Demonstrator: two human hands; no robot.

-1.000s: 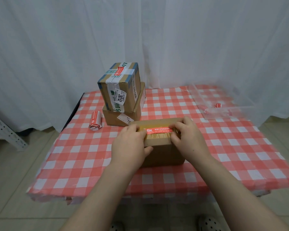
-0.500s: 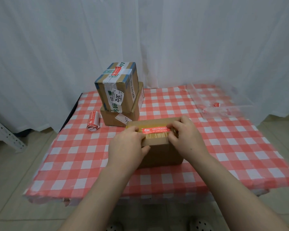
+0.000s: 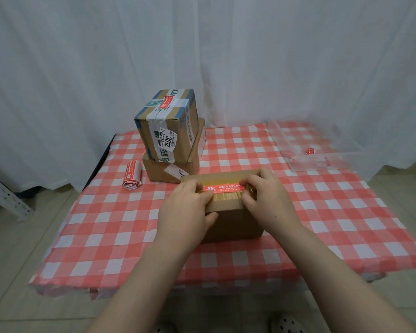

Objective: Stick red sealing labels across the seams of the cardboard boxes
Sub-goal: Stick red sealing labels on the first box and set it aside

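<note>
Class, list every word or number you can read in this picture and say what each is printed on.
"3012": white sticker on the taped top box.
"70", cut off: white tag on the box beneath it.
Too blurred: white print on the red sealing label on the front cardboard box.
Too blurred: green print on the top box's tape.
Too small: print on the roll of red labels.

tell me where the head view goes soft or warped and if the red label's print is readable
Head view: soft even light, no glare; print on the red label is too soft to read; the clear tray at far right is smeared; the tablecloth edge bows slightly from wide-angle distortion.
</note>
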